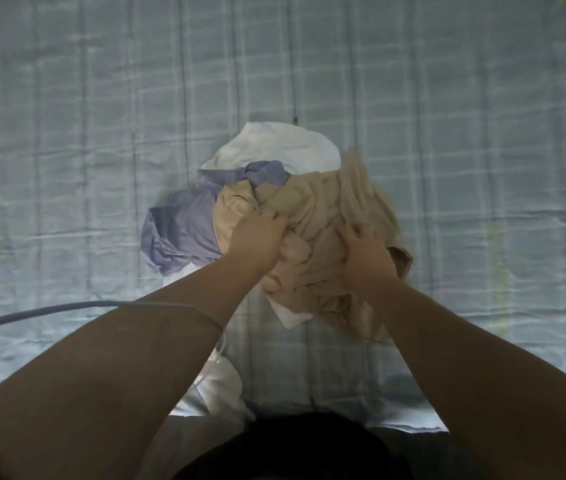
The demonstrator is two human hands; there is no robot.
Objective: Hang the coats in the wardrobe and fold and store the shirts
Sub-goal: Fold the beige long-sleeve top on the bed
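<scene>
Nearest to the person, at 6 o'clock, a white piece of cloth (pixel 220 386) lies at the edge of the bed (pixel 101 116), which is covered by a pale blue checked sheet. A thin light-blue cable (pixel 49 311) crosses it at 8 o'clock. Both bare arms reach forward to the heap in the middle. The left hand (pixel 260 235) has its fingers curled into the crumpled beige cotton garment (pixel 326 202). The right hand (pixel 364 252), at 3 o'clock from the left one, pinches the same fabric, so both are clamped on it. At 9 o'clock from the beige piece lies a lavender-blue crumpled garment (pixel 184 230), and farther, at 12 o'clock, a white soft garment (pixel 274 147). I cannot tell which are shirts or coats. I judge the task is at its beginning: nothing here is folded, no wardrobe is in view, and all folding, hanging and storing is left to do.
</scene>
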